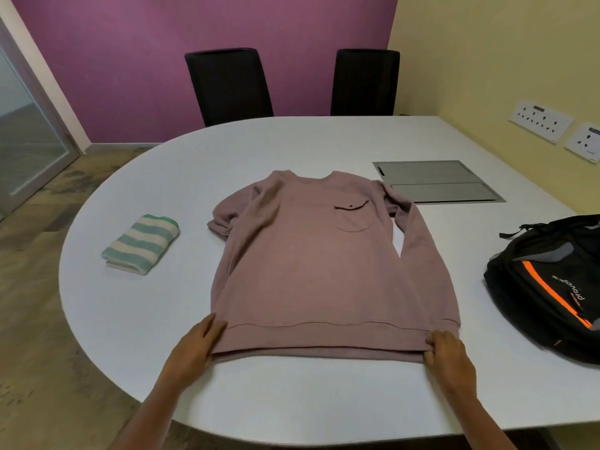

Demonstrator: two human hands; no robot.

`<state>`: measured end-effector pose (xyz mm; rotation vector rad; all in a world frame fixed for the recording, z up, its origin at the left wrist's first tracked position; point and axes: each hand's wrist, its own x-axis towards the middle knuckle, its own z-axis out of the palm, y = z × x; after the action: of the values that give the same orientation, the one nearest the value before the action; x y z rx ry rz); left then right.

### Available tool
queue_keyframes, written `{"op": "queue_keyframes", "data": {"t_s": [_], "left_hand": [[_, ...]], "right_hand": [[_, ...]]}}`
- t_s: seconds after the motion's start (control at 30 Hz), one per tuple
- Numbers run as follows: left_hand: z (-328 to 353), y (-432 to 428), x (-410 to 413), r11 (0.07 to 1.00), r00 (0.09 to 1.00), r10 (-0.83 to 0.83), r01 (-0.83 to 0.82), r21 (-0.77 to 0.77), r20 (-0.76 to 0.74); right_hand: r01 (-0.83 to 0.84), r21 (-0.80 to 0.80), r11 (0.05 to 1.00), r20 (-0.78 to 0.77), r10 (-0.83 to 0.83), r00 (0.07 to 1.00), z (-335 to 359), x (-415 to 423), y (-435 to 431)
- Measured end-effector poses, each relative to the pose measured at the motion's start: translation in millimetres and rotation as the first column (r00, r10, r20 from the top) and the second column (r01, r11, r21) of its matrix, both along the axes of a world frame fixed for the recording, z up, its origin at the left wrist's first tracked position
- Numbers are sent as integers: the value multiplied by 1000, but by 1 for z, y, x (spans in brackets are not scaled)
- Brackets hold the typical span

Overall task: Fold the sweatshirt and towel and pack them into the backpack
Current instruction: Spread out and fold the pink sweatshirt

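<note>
A dusty-pink sweatshirt (311,261) with a chest pocket lies flat and face up in the middle of the white table (136,336), its sleeves bent in along its sides. My left hand (198,344) grips the hem's left corner. At the hem's right corner, my right hand (449,358) pinches the cloth. A folded towel (141,243) with green and cream stripes rests to the left of the sweatshirt. A black backpack (548,287) with an orange stripe lies on the table at the right edge.
A grey metal cable hatch (436,181) is set flush in the table behind the backpack. Two black chairs (229,84) stand at the far side. Wall sockets (540,120) are on the yellow wall at the right.
</note>
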<state>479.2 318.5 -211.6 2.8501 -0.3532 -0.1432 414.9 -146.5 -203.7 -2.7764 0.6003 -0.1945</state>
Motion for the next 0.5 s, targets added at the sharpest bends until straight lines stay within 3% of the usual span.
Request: {"op": "queue_keyframes", "data": {"t_s": [0.17, 0.23, 0.3, 0.4, 0.5], "left_hand": [[1, -4, 2, 978, 951, -205, 189, 90, 231], [15, -16, 2, 991, 964, -133, 137, 1, 230], [23, -27, 8, 997, 993, -25, 33, -68, 118], [21, -40, 19, 999, 999, 37, -37, -6, 5], [18, -55, 25, 997, 993, 77, -74, 29, -85]], "right_hand": [[-166, -87, 982, 129, 177, 976, 14, 14, 25], [-233, -103, 967, 171, 248, 954, 20, 22, 44], [-274, -66, 959, 153, 281, 947, 24, 35, 67], [-226, 37, 973, -83, 229, 970, 27, 56, 97], [-124, 167, 978, -353, 176, 919, 19, 71, 106]]}}
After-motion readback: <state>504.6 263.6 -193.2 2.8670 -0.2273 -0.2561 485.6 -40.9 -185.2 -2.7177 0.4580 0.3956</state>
